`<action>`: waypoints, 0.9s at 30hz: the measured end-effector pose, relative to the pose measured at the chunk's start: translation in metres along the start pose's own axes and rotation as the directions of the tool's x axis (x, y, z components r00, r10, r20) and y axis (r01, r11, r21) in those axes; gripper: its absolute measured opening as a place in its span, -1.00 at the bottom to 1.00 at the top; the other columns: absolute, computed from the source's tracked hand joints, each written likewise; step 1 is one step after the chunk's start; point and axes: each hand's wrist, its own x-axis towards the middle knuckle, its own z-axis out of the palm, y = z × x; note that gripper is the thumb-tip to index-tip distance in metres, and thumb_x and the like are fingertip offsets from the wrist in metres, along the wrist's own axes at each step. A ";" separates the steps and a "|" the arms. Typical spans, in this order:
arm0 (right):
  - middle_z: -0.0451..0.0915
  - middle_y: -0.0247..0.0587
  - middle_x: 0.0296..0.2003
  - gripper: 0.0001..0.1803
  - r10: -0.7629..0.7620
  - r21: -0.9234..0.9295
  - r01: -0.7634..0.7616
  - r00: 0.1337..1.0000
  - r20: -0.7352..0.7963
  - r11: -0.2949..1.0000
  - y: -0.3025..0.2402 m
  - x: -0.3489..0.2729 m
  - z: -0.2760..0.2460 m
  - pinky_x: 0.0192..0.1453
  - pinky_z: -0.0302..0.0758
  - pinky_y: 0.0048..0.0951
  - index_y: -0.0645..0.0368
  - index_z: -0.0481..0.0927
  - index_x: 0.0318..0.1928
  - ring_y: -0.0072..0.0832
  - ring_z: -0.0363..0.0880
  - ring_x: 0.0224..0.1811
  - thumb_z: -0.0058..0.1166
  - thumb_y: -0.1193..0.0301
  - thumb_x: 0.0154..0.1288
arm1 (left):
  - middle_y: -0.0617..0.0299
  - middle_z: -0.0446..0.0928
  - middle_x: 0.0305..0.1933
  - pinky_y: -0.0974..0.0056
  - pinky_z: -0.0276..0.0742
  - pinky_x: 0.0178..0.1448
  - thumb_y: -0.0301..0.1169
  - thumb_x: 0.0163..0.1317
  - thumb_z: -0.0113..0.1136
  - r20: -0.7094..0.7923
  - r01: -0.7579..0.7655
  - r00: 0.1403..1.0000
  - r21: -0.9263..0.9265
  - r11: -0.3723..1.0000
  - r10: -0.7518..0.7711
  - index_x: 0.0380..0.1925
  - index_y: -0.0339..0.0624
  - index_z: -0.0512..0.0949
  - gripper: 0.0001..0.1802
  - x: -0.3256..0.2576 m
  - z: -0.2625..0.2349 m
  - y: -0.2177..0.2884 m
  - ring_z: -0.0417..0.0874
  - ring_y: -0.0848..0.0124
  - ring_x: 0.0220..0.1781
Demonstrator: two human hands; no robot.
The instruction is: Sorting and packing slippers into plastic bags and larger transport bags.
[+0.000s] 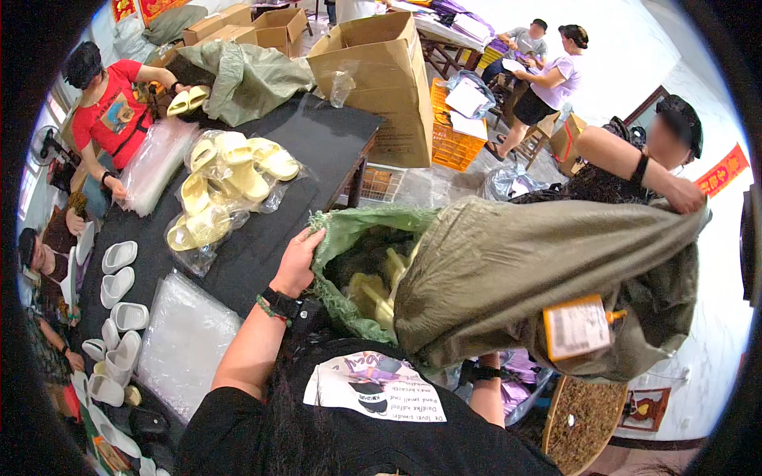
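My left hand [295, 262] is closed on the frayed green rim of a large woven sack [548, 270], near its mouth. The sack is olive outside and green inside, with a white and orange label [578, 327] on its side. Within the mouth lie pale yellow slippers [371, 295], partly shaded. My right forearm [487, 404] reaches up beneath the sack, which covers the fingers. A co-worker's hand [684, 195] grips the sack's far right end, raised above the mouth.
On the black table [262, 274] sit bagged yellow slippers [230, 178], clear plastic bags [186, 341] and several white slippers [119, 285]. Beyond stand a big cardboard box [381, 95] and an orange crate [456, 131]. A person in red [111, 119] handles yellow slippers at left.
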 end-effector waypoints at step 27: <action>0.46 -0.24 0.13 -0.53 -0.197 -0.145 0.291 0.867 0.457 0.946 0.038 -0.026 0.331 0.28 0.36 -0.15 0.14 0.40 0.21 -0.25 0.43 0.11 -0.03 0.19 0.39 | 0.16 0.55 0.07 0.17 0.51 0.14 -0.35 0.39 0.03 0.005 -0.120 0.993 -0.064 0.991 0.121 0.11 -0.20 0.45 -0.66 -0.024 -0.043 0.026 0.58 0.29 0.07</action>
